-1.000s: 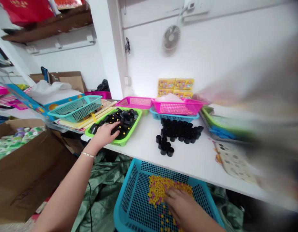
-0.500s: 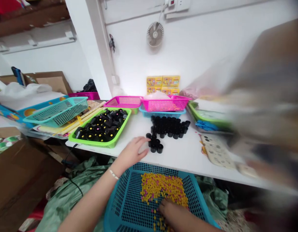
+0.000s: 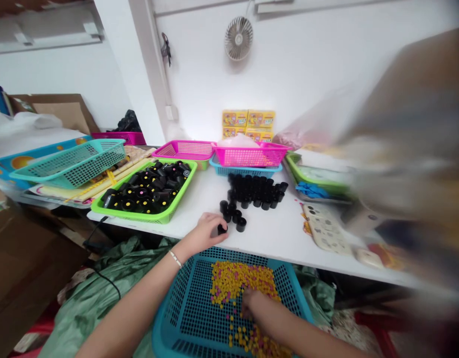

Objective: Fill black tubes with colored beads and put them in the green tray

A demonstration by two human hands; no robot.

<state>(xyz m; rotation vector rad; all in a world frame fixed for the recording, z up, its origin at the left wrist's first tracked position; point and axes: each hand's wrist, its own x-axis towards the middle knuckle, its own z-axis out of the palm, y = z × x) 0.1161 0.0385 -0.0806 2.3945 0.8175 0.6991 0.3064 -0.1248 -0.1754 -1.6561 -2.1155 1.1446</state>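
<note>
Black cylinders (image 3: 252, 191) stand clustered on the worktop (image 3: 274, 238). The left hand (image 3: 205, 231), open beside them a moment earlier, now curls around a stray cylinder (image 3: 222, 229). The right hand (image 3: 254, 304) sits bent among yellow beads (image 3: 239, 283) in a blue basket (image 3: 170, 311); whether it holds any cannot be told.

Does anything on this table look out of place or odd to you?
Mainly the black cylinders: they stand loose on the white table, not in a container, unlike those in the green tray. The teal basket at the left also sits tilted rather than flat.
</note>
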